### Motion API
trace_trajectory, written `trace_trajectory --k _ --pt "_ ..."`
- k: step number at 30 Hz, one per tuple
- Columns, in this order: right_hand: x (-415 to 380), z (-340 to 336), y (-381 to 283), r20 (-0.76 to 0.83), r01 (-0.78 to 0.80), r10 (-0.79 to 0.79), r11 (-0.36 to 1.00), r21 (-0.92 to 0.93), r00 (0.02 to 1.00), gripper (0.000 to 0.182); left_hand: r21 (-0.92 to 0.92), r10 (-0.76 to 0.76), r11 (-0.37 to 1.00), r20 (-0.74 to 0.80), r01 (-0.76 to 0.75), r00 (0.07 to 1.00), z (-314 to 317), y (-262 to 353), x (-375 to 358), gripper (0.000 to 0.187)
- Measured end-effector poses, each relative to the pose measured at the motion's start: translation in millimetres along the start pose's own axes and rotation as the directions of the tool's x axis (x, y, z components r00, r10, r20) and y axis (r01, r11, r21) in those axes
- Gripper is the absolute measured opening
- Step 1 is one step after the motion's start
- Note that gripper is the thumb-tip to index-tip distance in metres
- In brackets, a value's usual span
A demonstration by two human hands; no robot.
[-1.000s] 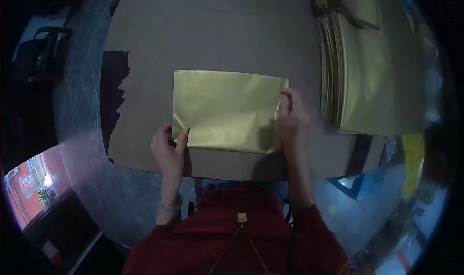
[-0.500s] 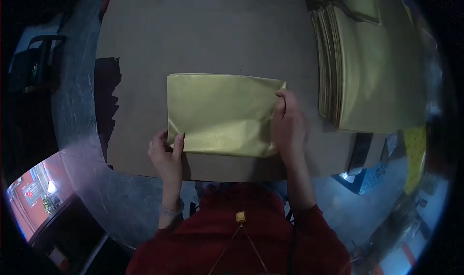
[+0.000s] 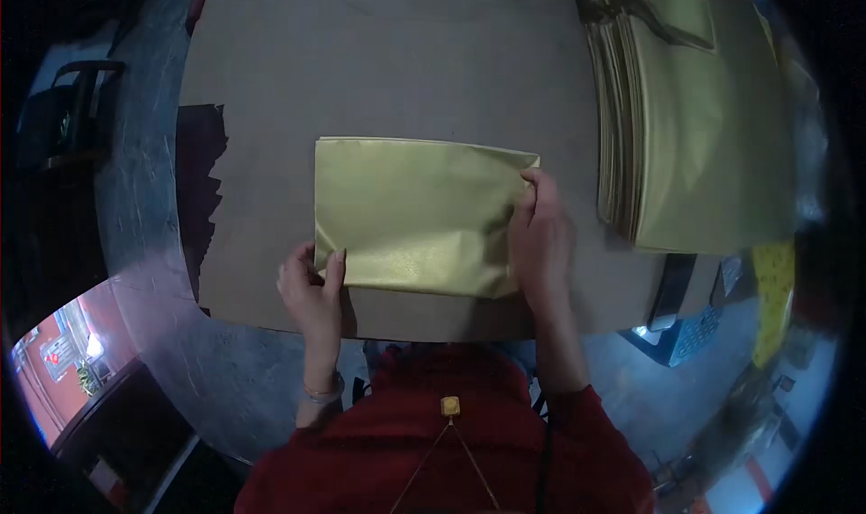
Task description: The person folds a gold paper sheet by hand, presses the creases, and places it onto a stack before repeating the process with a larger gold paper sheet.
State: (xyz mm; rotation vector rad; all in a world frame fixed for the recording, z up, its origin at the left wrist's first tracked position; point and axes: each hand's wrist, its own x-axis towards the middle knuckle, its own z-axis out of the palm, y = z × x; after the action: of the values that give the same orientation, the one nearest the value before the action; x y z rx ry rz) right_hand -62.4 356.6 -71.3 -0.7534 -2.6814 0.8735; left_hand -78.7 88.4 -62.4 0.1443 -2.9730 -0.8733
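Dim, cool light here; a soft sheen plays low on the gold paper (image 3: 397, 207), shadow pools beside the right hand (image 3: 543, 234), a white glare burns lower left, the table (image 3: 406, 72) bows outward, corners sink into black!

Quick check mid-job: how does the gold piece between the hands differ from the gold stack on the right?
The piece is thin, while the stack is thick, with many layered edges showing along its left side. The left hand and right hand both grip the piece; neither touches the stack. The piece lies in front of the person, the stack off to the right. Both are gold with a soft sheen.
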Motion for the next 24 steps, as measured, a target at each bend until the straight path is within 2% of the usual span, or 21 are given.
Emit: trace_trajectory --k 6,9,13,14,15,18,20,24 --pt "-0.6 -2.2 -0.9 0.04 -0.013 0.013 1.0 0.003 0.999 0.026 -0.131 0.045 0.99 -0.057 -0.052 0.997 2.5 5.1 0.4 0.028" --pt "-0.7 -0.2 1.1 0.05 -0.041 0.043 0.999 -0.032 0.998 0.026 -0.087 0.005 0.996 -0.032 -0.008 0.999 0.5 6.9 -0.4 0.028" --pt "-1.0 0.3 0.6 0.04 -0.046 0.046 0.999 0.001 0.998 0.026 -0.112 0.034 0.993 -0.053 -0.04 0.998 1.7 5.3 0.7 0.028" --pt "-0.6 -0.7 -0.9 0.057 -0.07 0.071 0.997 -0.015 0.996 0.026 -0.059 0.033 0.998 -0.037 -0.035 0.999 -0.2 8.3 0.6 0.029" --pt "-0.1 -0.7 0.7 0.059 -0.069 0.07 0.997 -0.015 0.996 0.026 -0.006 0.029 1.0 -0.021 -0.029 0.999 -1.2 10.8 -0.1 0.029" --pt "1.2 1.1 2.8 0.032 -0.038 0.04 0.999 -0.038 0.999 0.029 -0.019 0.014 1.0 -0.014 -0.014 1.0 -0.5 8.3 0.8 0.031" --pt "2.6 -2.0 -0.3 0.111 -0.088 0.092 0.996 -0.032 0.99 0.034 -0.015 0.024 1.0 -0.036 -0.025 0.999 2.0 5.6 0.0 0.031" --pt "3.2 -2.6 -1.4 0.069 0.036 -0.034 0.999 -0.025 0.997 0.04 -0.035 0.07 0.997 -0.056 -0.072 0.996 3.4 0.5 0.8 0.031"
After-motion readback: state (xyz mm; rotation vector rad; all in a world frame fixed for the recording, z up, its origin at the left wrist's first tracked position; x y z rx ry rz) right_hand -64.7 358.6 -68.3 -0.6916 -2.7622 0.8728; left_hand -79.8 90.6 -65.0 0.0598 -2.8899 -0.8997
